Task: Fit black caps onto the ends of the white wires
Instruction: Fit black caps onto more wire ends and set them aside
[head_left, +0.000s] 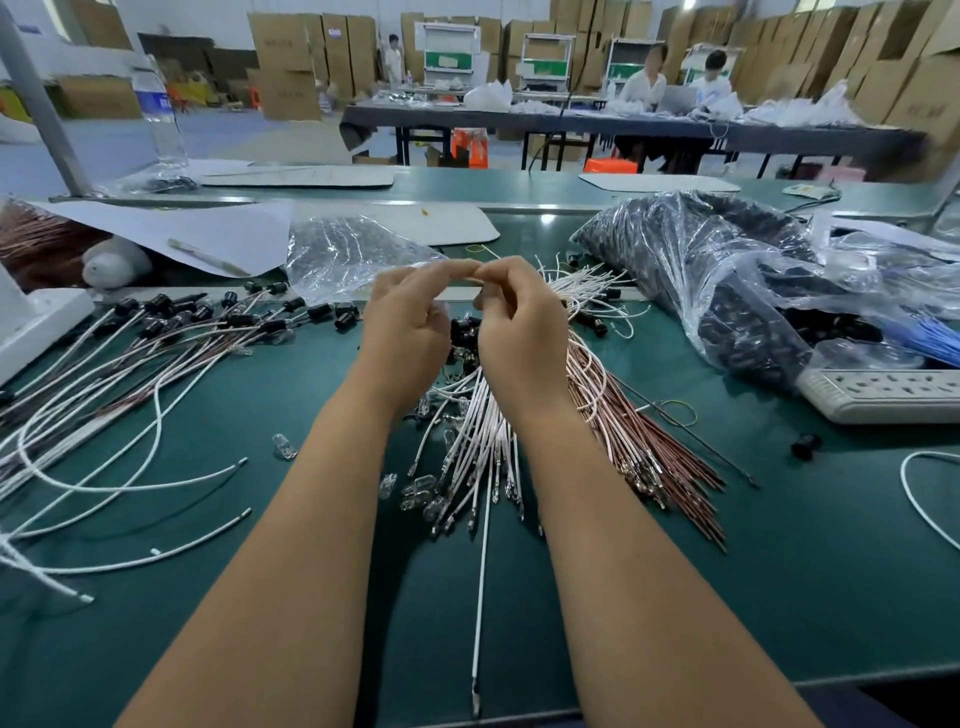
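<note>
My left hand (410, 325) and my right hand (522, 322) are raised over the middle of the green table, fingertips meeting. Between them they pinch the end of a thin white wire (470, 281); whether a cap is on it is hidden by the fingers. A small heap of loose black caps (464, 332) lies just beneath the hands. Under my wrists a bundle of white wires (480, 441) fans toward me, and one long wire (483, 571) reaches the front edge. White wires with black caps fitted (208, 322) lie spread at the left.
A big clear bag of black caps (727, 270) sits at the right, with a white power strip (883, 395) before it. Brown wires (654, 447) lie right of my right arm. Small glass bulbs (415, 488), a crumpled clear bag (353, 254) and one stray cap (805, 446) are nearby.
</note>
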